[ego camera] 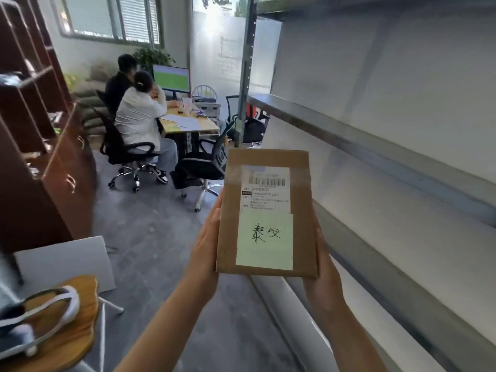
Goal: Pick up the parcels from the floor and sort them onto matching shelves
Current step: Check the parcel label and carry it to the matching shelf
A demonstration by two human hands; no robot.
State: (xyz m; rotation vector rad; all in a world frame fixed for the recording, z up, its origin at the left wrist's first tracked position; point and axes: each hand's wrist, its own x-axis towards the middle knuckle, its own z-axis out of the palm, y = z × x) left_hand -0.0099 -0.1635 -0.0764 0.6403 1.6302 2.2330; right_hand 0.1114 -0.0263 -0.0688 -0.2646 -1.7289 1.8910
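I hold a flat brown cardboard parcel (268, 162) upright in front of me, label side facing me. It carries a white shipping label with a barcode and a pale green sticky note (265, 241) with handwritten characters. My left hand (206, 245) presses flat against its left edge. My right hand (323, 267) grips its right edge and lower corner from behind. To the right runs a grey metal shelving unit (375, 146) with bare shelves at several heights. No parcels on the floor are in view.
Two people sit on black office chairs (126, 154) at a wooden desk (188, 124) with a monitor ahead left. A dark wooden cabinet (53, 167) lines the left wall. A shoe (40, 318) rests on a wooden stool at bottom left. Grey concrete floor (150, 237) lies between.
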